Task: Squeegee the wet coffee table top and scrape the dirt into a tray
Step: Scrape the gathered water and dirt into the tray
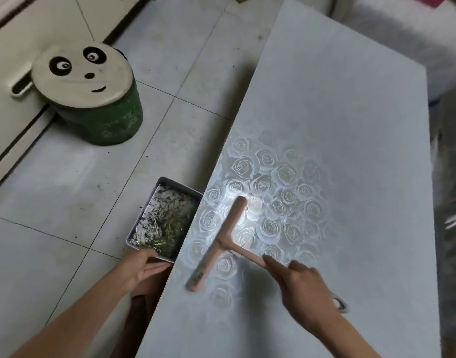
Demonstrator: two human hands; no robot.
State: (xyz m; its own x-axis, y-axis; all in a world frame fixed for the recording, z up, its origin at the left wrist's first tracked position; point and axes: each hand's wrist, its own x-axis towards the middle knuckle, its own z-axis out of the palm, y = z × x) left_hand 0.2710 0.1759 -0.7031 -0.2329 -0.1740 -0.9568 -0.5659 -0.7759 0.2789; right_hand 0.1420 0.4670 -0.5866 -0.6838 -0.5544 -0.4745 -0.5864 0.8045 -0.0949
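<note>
A pale grey coffee table top (350,125) with a rose pattern fills the right side. On it lies a pink T-shaped squeegee (221,239), its blade running along the table's left edge. My right hand (304,288) grips the squeegee's handle, forefinger stretched along it. A grey tray (134,228) holding wet dirt and green scraps is held just below the table's left edge. My left hand (141,267) grips the tray's near rim, thumb on top.
A green stool with a panda-face cushion (87,83) stands on the tiled floor (66,202) at the upper left. A cream cabinet (10,60) runs along the far left. Dark blurred items sit beyond the table's right edge.
</note>
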